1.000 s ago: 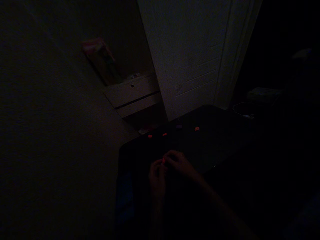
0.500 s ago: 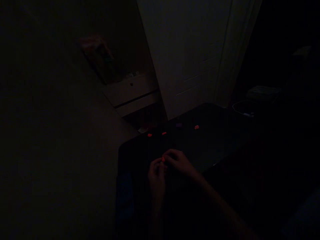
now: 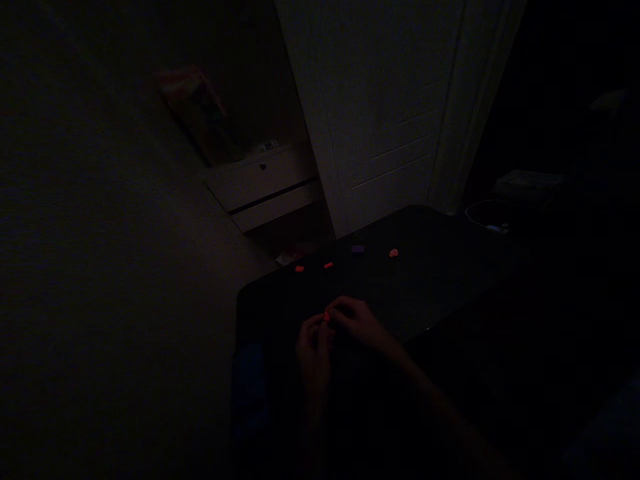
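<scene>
The scene is very dark. My left hand (image 3: 313, 350) and my right hand (image 3: 359, 323) meet over a dark table (image 3: 430, 280), fingers curled together round a small red piece (image 3: 327, 317) pinched between their tips. Three more small red pieces lie farther back on the table: one at the left (image 3: 299, 269), one beside it (image 3: 328, 265), one to the right (image 3: 393, 253). A small purple piece (image 3: 357, 249) lies between them.
A white panelled door (image 3: 380, 113) stands behind the table. Left of it is a low white drawer unit (image 3: 265, 190) with a colourful box (image 3: 193, 110) leaning above it. A white cable (image 3: 483, 217) and a pale flat object (image 3: 530, 183) lie at the right.
The hands stay together on the red piece, with only a slight shift of the view. Nothing else has moved.
</scene>
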Tool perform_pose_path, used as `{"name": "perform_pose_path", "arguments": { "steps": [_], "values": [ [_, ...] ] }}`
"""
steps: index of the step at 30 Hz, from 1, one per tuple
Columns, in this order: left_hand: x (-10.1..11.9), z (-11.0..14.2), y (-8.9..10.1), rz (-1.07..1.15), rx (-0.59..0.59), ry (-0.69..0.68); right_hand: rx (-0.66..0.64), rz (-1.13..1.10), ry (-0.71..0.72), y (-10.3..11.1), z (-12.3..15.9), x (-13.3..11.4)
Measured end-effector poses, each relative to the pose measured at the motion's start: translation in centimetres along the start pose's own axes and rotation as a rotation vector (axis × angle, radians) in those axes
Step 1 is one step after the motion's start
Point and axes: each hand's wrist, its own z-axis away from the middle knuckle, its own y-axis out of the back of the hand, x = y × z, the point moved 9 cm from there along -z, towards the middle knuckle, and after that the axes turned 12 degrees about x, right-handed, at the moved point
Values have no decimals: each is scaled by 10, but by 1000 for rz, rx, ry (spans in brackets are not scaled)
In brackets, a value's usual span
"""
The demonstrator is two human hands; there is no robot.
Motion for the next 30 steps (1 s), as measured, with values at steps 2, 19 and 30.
{"name": "perform_pose_path", "arguments": {
  "steps": [2, 19, 30],
  "values": [
    [0, 0, 0, 0, 4, -1, -2, 1, 0, 0, 0, 1],
    [3, 1, 0, -15, 8, 0, 5, 19, 2, 0, 0, 1],
    [3, 1, 0, -3, 3, 3, -6, 15, 10, 0, 1, -1]
  ]
}}
